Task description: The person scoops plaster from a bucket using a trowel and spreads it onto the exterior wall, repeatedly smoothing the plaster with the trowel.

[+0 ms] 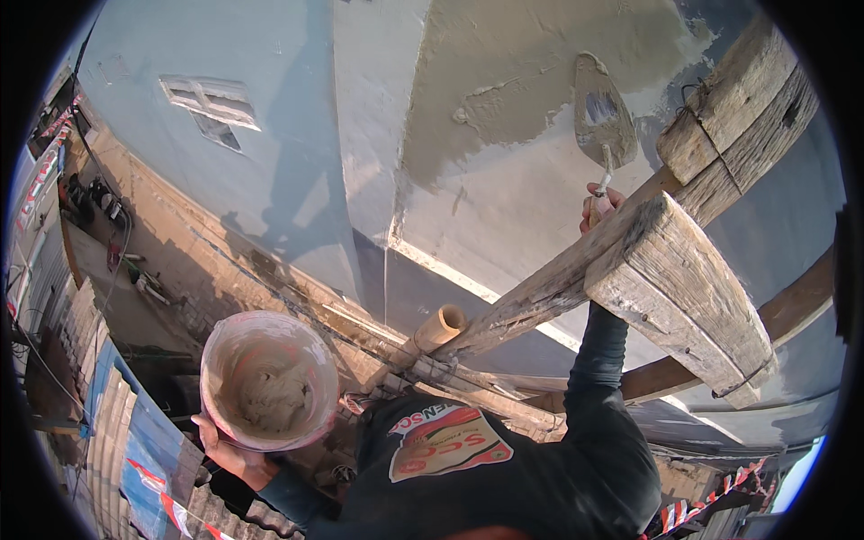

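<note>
My right hand (601,207) grips the handle of a pointed trowel (605,115), its blade smeared with plaster and lying at the wall. A wet, darker coat of plaster (504,72) covers the upper part of the wall panel there, above a paler stretch (504,207). Part of my right forearm is hidden behind wooden beams. On the left, my left hand (236,454) holds a plaster-crusted bucket (216,360) from below at its near side. Some grey plaster mix (272,391) sits inside the bucket. Most of the left fingers are hidden under it.
A long timber pole (558,270) slants across the right, with short wooden blocks (684,288) wired or nailed to it. A bamboo end (441,326) sticks up near my chest. Far below left lie a paved lane (189,270) and corrugated roofs (112,432). A small window (211,103) opens in the blue wall.
</note>
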`<state>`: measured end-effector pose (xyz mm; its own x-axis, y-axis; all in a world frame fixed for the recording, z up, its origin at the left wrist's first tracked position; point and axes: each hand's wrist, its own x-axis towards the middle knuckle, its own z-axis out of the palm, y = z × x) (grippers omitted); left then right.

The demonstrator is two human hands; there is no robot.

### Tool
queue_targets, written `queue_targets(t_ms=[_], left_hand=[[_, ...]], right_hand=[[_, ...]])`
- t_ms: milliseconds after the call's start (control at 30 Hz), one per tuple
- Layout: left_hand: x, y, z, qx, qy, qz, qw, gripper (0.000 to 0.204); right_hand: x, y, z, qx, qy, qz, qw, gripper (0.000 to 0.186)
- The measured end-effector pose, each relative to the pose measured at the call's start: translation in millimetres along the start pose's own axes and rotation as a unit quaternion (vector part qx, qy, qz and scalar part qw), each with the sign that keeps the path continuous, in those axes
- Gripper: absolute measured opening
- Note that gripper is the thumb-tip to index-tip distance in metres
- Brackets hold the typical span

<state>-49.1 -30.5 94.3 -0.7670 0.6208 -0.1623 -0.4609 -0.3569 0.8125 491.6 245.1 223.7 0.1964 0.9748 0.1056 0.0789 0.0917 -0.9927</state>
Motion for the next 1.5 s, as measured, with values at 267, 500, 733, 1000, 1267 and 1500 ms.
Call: queue_targets(t_ms=[267, 500, 733, 1000, 1267, 1500], left_hand=[[4.9, -21.6, -2.7, 0.032, 0.026, 0.027, 0.999, 0.052], [-1.7, -22.2, 11.2, -0.006, 0.012, -0.004, 1.000, 0.053], [-3.3, -27.0, -13.7, 0.033, 0.055, 0.014, 0.998, 0.054], [-2.8, -38.2, -16.1, 0.054, 0.070, 0.026, 0.996, 0.049], [-2.8, -44.8, -22.1, 0.052, 0.069, 0.033, 0.996, 0.050], [-8.1, -41.3, -9.4, 0.060, 0.043, 0.037, 0.997, 0.049]], right_hand=[[7.1, 16.6, 92.0, 0.021, -0.195, 0.010, 0.981, 0.035], [16.0, 19.7, 85.1, -0.138, -0.173, 0.006, 0.975, 0.037], [-5.0, -60.6, 57.3, -0.050, 0.037, -0.052, 0.997, 0.038], [-0.4, -4.6, 98.4, -0.073, -0.116, -0.041, 0.990, 0.034], [34.7, 92.1, 112.8, -0.145, -0.260, 0.059, 0.953, 0.022], [14.9, -18.2, 111.9, -0.156, -0.142, -0.043, 0.977, 0.028]])
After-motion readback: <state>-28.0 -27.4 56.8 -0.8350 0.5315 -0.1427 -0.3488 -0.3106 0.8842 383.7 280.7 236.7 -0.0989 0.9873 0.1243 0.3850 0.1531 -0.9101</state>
